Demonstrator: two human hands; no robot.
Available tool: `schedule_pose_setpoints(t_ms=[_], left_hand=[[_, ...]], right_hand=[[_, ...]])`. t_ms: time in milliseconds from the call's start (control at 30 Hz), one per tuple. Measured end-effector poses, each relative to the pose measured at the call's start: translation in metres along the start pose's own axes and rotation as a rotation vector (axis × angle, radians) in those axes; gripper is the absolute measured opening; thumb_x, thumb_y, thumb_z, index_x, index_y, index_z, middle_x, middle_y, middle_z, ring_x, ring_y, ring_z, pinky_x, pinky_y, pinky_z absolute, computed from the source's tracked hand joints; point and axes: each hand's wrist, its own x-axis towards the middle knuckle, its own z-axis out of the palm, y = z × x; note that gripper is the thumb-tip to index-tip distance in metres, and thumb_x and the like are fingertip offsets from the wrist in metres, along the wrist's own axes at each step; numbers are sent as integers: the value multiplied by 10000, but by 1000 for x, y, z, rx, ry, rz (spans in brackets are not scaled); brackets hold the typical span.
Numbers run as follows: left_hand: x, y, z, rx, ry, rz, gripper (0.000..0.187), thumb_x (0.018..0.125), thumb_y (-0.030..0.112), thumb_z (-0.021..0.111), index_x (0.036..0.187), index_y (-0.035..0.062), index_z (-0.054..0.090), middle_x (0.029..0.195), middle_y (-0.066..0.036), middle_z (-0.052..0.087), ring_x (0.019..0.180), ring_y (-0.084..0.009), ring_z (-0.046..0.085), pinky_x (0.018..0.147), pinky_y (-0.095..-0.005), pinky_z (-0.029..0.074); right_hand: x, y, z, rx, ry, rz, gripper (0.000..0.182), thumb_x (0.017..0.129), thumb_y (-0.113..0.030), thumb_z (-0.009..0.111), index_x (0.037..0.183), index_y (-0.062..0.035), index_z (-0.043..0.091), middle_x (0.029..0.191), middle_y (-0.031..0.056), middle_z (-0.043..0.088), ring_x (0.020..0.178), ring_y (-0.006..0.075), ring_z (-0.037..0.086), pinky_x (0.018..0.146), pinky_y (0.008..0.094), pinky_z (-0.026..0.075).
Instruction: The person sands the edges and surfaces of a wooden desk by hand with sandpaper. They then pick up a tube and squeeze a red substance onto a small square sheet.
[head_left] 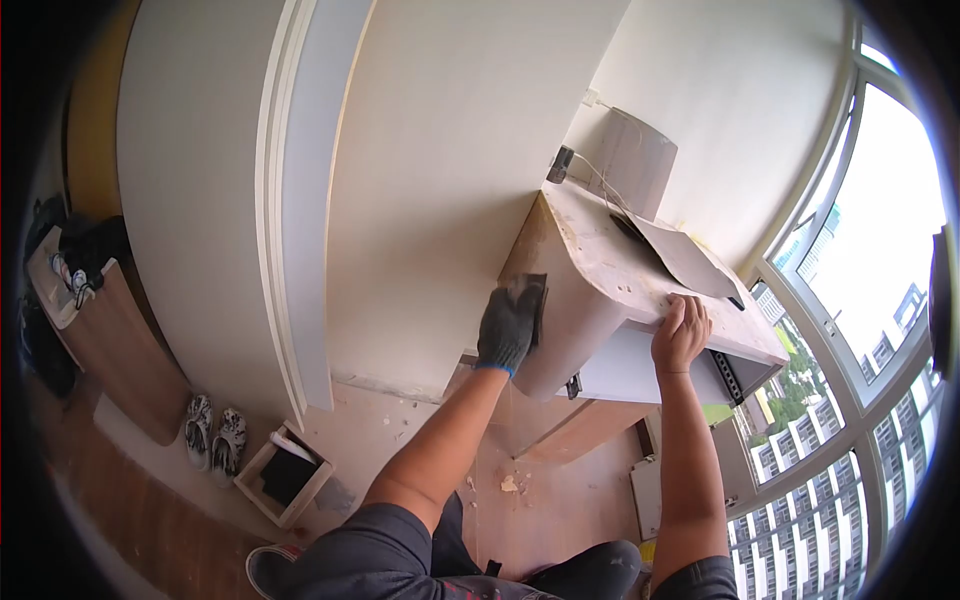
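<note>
A wooden cabinet (590, 355) with a rounded corner and a worn, stained top stands in front of me. My left hand (508, 325), in a dark grey glove with a blue cuff, is closed around a dark flat pad (540, 305). The pad is at the cabinet's curved side; motion blurs the fingers a little. My bare right hand (684, 330) grips the front edge of the cabinet top, its fingers curled on the upper surface. Below that hand is an open drawer space with a black slide rail (727, 376).
A bent thin sheet (685, 255) and a cable lie on the cabinet top, near an upright board (640, 160). On the floor are a drawer box (283, 475), patterned shoes (213, 440) and debris (510, 484). Windows (870, 230) are at right.
</note>
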Motion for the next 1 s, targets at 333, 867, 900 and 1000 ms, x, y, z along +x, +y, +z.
schedule_pose_setpoints(t_ms=[333, 867, 900, 1000], left_hand=[[83, 70, 15, 20, -41, -18, 695, 889, 599, 629, 1085, -67, 632, 1061, -315, 674, 1032, -445, 653, 895, -472, 503], [21, -46, 3, 9, -161, -146, 715, 894, 616, 598, 1094, -71, 617, 1090, -330, 652, 1060, -449, 636, 913, -477, 487], [23, -44, 1, 12, -144, -132, 715, 891, 617, 603, 1090, -69, 619, 1091, -328, 653, 1059, -447, 637, 913, -475, 488], [35, -8, 4, -6, -31, -61, 626, 911, 570, 611, 1017, -47, 621, 1063, -311, 656, 1000, -425, 643, 882, -467, 488]], right_hand=[[0, 1, 0, 2, -22, -6, 334, 974, -221, 408, 878, -66, 687, 915, 92, 677, 912, 307, 619, 817, 401, 418], [-3, 3, 7, 24, 17, 0, 365, 997, -230, 380, 884, -53, 678, 925, 91, 687, 929, 297, 621, 858, 391, 411], [-3, 2, 10, 20, 20, 4, 366, 999, -230, 378, 879, -54, 675, 927, 90, 687, 927, 297, 620, 856, 392, 411], [-3, 1, 6, 4, 0, -6, 371, 1006, -226, 367, 851, -58, 659, 930, 87, 688, 919, 299, 617, 850, 397, 409]])
